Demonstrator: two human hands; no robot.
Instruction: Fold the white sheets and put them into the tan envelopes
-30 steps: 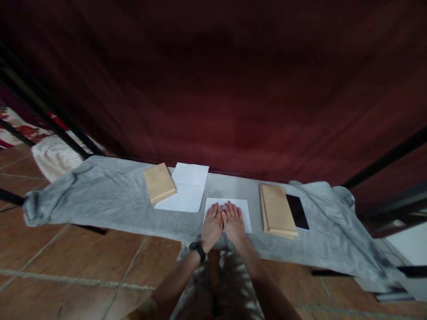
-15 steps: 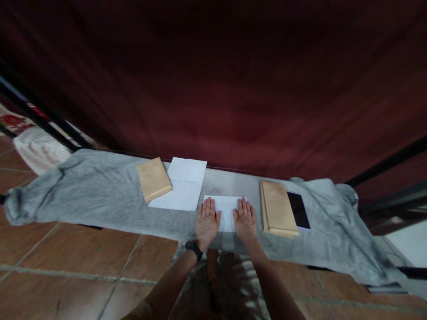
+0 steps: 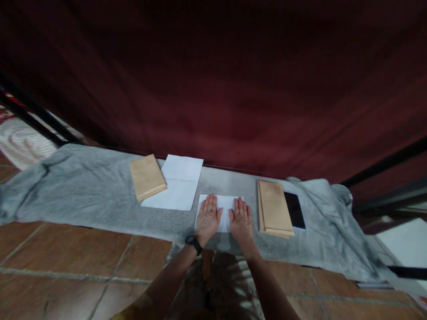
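A folded white paper (image 3: pixel 224 203) lies on the grey blanket (image 3: pixel 83 195) spread over the floor. My left hand (image 3: pixel 207 218), with a black wristband, lies flat and open on the paper's left half. My right hand (image 3: pixel 240 218) lies flat and open on its right half, a small gap between the two hands. To the right is a stack of tan envelopes (image 3: pixel 273 206), and beside it a dark phone (image 3: pixel 294 210). To the left lie a white sheet (image 3: pixel 176 182) and a single tan envelope (image 3: pixel 147 176) overlapping its left edge.
A dark red curtain (image 3: pixel 213 89) hangs behind the blanket. Terracotta floor tiles (image 3: pixel 66 266) run in front. Black metal bars (image 3: pixel 33 120) cross at the left and right. The blanket bunches up at the right end (image 3: pixel 333 195).
My hands slid apart from the paper's middle to its two sides, then came a little closer again. The view shifted slightly, so everything sits further left and higher.
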